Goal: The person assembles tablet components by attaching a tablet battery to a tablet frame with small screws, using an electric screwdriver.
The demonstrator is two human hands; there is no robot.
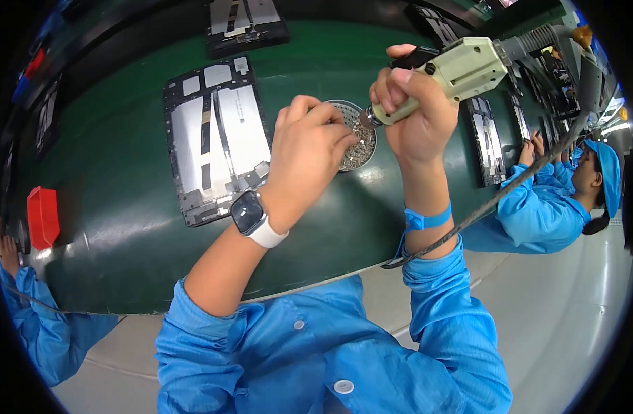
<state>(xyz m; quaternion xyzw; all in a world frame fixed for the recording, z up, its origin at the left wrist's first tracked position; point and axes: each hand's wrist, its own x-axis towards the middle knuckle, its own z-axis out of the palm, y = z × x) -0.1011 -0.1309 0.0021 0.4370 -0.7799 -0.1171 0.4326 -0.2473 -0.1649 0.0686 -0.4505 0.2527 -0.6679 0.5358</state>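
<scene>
Electric screwdriver (461, 72), pale green body, gripped in the right hand (416, 114), fingers wrapped fully round the handle; its tip points down-left at the rim of a small round dish of screws (358, 148) on the green tabletop (123, 228). Dark cable (509, 190) runs from the tool's rear, down across the right forearm. Left hand (309, 152) curled over the dish, fingertips pinched together right at the driver's tip; cannot tell whether a screw sits between them. White smartwatch (251, 217) on left wrist, blue strap (427, 219) on right wrist. Opened tablet back (216, 138) lies flat just left of the dish. Red bin (42, 215) at far left edge. Another worker in blue (558, 200) sits to the right.
</scene>
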